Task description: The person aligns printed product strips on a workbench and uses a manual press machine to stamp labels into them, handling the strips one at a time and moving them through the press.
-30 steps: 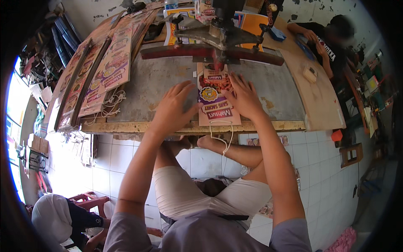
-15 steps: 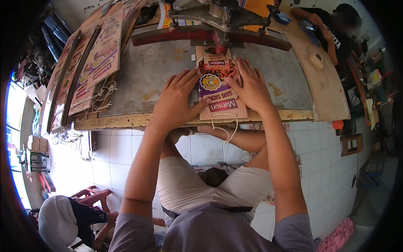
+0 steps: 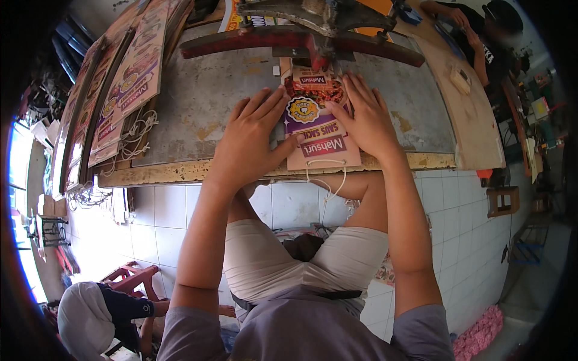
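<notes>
A long printed card sign (image 3: 325, 146) in pink, purple and red lies flat on the metal-topped table. From its near end a looped white string (image 3: 328, 180) hangs over the table's edge. My left hand (image 3: 253, 135) rests along the sign's left side, fingers stretched forward and thumb on the print. On the opposite side my right hand (image 3: 367, 117) lies spread out, its thumb reaching over the sign's edge. The far end of the sign lies beneath a red and grey metal press (image 3: 322, 51).
Stacks of similar printed signs (image 3: 135, 84) with strings stand on the table's left. A small wooden block (image 3: 460, 81) lies on the board at right. One person (image 3: 475, 36) sits at the far right, another (image 3: 90, 313) at the lower left. A red stool (image 3: 135, 280) stands nearby.
The view has shifted slightly, moving the press and stacks a little in the picture. Both my hands stay flat at the sign's sides, with the sign nearly in the same place.
</notes>
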The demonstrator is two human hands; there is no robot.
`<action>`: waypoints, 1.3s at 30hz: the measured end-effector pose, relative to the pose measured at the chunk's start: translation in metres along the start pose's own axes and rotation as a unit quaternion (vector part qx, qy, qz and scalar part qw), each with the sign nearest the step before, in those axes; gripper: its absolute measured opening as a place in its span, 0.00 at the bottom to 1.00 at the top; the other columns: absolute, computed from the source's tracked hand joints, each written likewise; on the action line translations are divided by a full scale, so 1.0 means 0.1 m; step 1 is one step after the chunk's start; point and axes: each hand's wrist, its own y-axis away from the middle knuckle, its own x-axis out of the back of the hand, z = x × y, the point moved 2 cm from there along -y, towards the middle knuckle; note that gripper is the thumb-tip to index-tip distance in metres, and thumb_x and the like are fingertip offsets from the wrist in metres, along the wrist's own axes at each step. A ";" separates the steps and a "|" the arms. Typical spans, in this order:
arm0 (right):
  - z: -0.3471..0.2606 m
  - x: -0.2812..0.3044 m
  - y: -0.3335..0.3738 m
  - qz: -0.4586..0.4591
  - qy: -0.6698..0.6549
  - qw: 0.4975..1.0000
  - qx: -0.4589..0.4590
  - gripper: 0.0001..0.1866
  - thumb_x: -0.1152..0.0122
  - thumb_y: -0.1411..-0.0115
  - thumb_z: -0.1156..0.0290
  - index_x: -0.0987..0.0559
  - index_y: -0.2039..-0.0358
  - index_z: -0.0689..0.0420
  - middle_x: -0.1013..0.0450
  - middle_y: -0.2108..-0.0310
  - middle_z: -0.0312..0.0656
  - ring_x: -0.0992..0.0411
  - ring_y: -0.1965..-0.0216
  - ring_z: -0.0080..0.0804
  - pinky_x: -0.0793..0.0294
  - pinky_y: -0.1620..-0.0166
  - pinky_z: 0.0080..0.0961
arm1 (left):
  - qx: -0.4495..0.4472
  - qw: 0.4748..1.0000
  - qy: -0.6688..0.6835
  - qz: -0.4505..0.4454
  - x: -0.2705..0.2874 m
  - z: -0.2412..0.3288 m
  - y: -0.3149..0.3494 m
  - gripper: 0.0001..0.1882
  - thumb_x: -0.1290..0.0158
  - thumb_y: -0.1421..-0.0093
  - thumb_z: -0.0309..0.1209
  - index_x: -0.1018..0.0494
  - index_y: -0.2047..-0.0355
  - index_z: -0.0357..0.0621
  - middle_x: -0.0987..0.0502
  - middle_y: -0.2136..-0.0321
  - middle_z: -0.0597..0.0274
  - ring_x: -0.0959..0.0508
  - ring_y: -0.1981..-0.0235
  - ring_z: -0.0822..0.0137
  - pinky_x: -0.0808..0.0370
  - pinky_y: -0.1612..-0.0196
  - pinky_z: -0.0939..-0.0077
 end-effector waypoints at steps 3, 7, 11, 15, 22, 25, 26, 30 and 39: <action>0.00 0.00 -0.01 0.001 -0.003 1.000 -0.003 0.42 0.42 0.26 0.43 0.32 0.27 0.66 0.37 0.24 0.55 0.44 0.20 0.48 0.47 0.21 0.53 | -0.009 1.000 0.002 0.010 -0.01 0.00 -0.01 0.38 0.37 0.36 0.47 0.26 0.34 0.30 0.27 0.29 0.47 0.32 0.26 0.46 0.39 0.24 0.47; -0.01 0.01 -0.03 0.004 -0.002 1.000 -0.002 0.41 0.42 0.26 0.44 0.31 0.27 0.66 0.37 0.24 0.56 0.44 0.20 0.48 0.47 0.21 0.54 | -0.011 1.000 -0.007 0.005 0.01 0.01 -0.02 0.38 0.37 0.35 0.48 0.26 0.33 0.30 0.27 0.30 0.47 0.32 0.26 0.46 0.39 0.24 0.47; -0.01 -0.03 -0.01 0.007 0.008 1.000 -0.005 0.41 0.42 0.26 0.44 0.32 0.27 0.66 0.36 0.24 0.56 0.43 0.20 0.48 0.46 0.22 0.55 | -0.007 1.000 0.001 -0.002 0.00 0.00 -0.04 0.38 0.37 0.35 0.48 0.26 0.33 0.30 0.27 0.29 0.48 0.32 0.26 0.46 0.38 0.25 0.48; -0.02 -0.02 0.00 0.013 -0.002 1.000 -0.002 0.42 0.42 0.26 0.44 0.32 0.27 0.66 0.36 0.24 0.56 0.43 0.20 0.48 0.45 0.22 0.55 | -0.017 1.000 -0.006 0.000 0.00 -0.02 -0.04 0.38 0.37 0.35 0.48 0.26 0.33 0.31 0.27 0.29 0.48 0.32 0.27 0.46 0.38 0.25 0.48; -0.02 -0.03 0.00 0.010 0.011 1.000 -0.007 0.41 0.42 0.26 0.44 0.32 0.27 0.65 0.36 0.24 0.55 0.44 0.20 0.47 0.46 0.21 0.55 | -0.008 1.000 -0.007 -0.029 0.01 -0.03 -0.04 0.39 0.38 0.33 0.47 0.30 0.29 0.35 0.30 0.26 0.52 0.34 0.25 0.46 0.40 0.25 0.48; -0.01 -0.03 0.00 0.012 0.012 1.000 -0.006 0.41 0.42 0.26 0.44 0.32 0.27 0.65 0.36 0.24 0.55 0.44 0.20 0.46 0.46 0.21 0.54 | -0.009 0.999 -0.006 -0.031 0.01 -0.03 -0.05 0.39 0.38 0.32 0.48 0.30 0.29 0.36 0.31 0.26 0.53 0.34 0.25 0.46 0.40 0.25 0.48; -0.01 -0.02 0.00 0.012 0.014 1.000 -0.006 0.41 0.42 0.26 0.44 0.32 0.27 0.65 0.37 0.24 0.54 0.44 0.20 0.46 0.46 0.21 0.54 | -0.011 0.999 -0.003 -0.032 0.00 -0.03 -0.06 0.39 0.38 0.32 0.49 0.30 0.28 0.37 0.31 0.26 0.54 0.35 0.25 0.46 0.40 0.25 0.48; -0.02 -0.03 0.00 0.013 0.016 1.000 -0.011 0.41 0.42 0.26 0.44 0.31 0.27 0.65 0.37 0.24 0.54 0.43 0.20 0.46 0.45 0.21 0.53 | -0.007 0.999 -0.011 -0.030 0.00 -0.03 -0.04 0.38 0.39 0.32 0.49 0.30 0.28 0.37 0.31 0.26 0.54 0.34 0.25 0.46 0.40 0.25 0.48; 0.00 -0.03 0.00 0.011 0.003 1.000 -0.008 0.41 0.44 0.26 0.43 0.32 0.27 0.65 0.36 0.24 0.54 0.43 0.20 0.45 0.46 0.21 0.53 | -0.003 1.000 -0.006 -0.016 -0.01 -0.02 -0.03 0.39 0.39 0.32 0.49 0.29 0.29 0.37 0.30 0.26 0.54 0.34 0.25 0.47 0.41 0.24 0.48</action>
